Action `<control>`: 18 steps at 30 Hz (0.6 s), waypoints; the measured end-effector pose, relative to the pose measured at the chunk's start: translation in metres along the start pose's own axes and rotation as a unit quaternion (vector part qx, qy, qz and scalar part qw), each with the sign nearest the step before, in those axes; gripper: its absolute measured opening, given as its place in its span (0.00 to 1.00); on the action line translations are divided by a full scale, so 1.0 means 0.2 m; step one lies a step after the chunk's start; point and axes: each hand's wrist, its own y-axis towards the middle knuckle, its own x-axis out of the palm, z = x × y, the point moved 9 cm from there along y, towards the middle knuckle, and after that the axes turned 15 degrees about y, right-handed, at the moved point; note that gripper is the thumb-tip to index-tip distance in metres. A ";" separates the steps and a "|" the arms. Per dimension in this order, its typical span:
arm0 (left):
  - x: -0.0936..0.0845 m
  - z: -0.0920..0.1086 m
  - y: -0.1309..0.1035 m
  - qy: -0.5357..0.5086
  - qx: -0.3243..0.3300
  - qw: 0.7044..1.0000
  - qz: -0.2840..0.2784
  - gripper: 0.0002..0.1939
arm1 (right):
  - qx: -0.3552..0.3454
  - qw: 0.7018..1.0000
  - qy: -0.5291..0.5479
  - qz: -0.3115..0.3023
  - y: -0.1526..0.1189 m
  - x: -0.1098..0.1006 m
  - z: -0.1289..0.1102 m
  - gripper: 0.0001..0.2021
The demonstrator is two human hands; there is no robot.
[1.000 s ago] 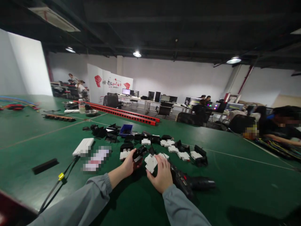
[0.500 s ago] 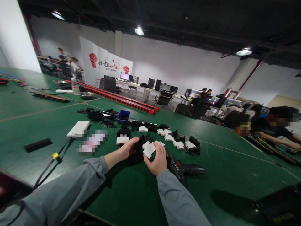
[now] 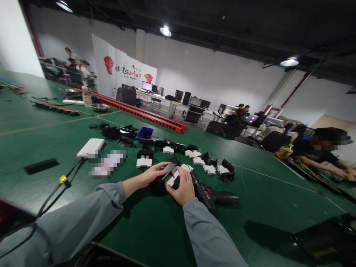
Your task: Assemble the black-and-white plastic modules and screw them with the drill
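Observation:
My left hand (image 3: 151, 175) grips a dark plastic cover (image 3: 168, 171) with a flat greyish face. In my right hand (image 3: 183, 187) is a white plastic housing (image 3: 172, 179), pinched between thumb and fingers. The two parts meet just above the green table, the cover lying against the white part; whether they are joined I cannot tell. Right beside my right hand lies a black cordless drill (image 3: 211, 196). Ahead of my hands stands a white part with a black cover (image 3: 144, 161), and more white housings (image 3: 198, 161) form a row to the right.
A blue bin (image 3: 145, 134) with small dark pieces stands behind the row. On the left are a white power bank (image 3: 90, 148) with a cable and a black bar (image 3: 40, 165). Long red rails (image 3: 139, 111) cross the far side. Another person (image 3: 319, 152) works with cables at the right.
My left hand has brought the dark cover over against the white housing, which was apart from it before. The right hand keeps its hold. The view has shifted slightly.

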 end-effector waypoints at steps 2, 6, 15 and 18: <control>0.01 -0.02 0.00 -0.017 -0.013 1.000 -0.007 0.30 | -0.007 1.000 0.013 0.016 0.00 -0.02 -0.01 0.36; 0.08 -0.06 -0.03 -0.122 -0.069 0.989 -0.038 0.25 | -0.011 0.998 0.045 0.041 -0.01 -0.05 -0.01 0.38; 0.03 -0.12 -0.05 -0.139 -0.125 0.980 0.066 0.19 | -0.023 0.996 0.051 -0.063 0.00 0.02 -0.05 0.47; -0.07 -0.15 0.00 -0.223 -0.150 0.959 0.084 0.17 | 0.033 0.995 0.005 -0.096 -0.02 0.04 0.02 0.35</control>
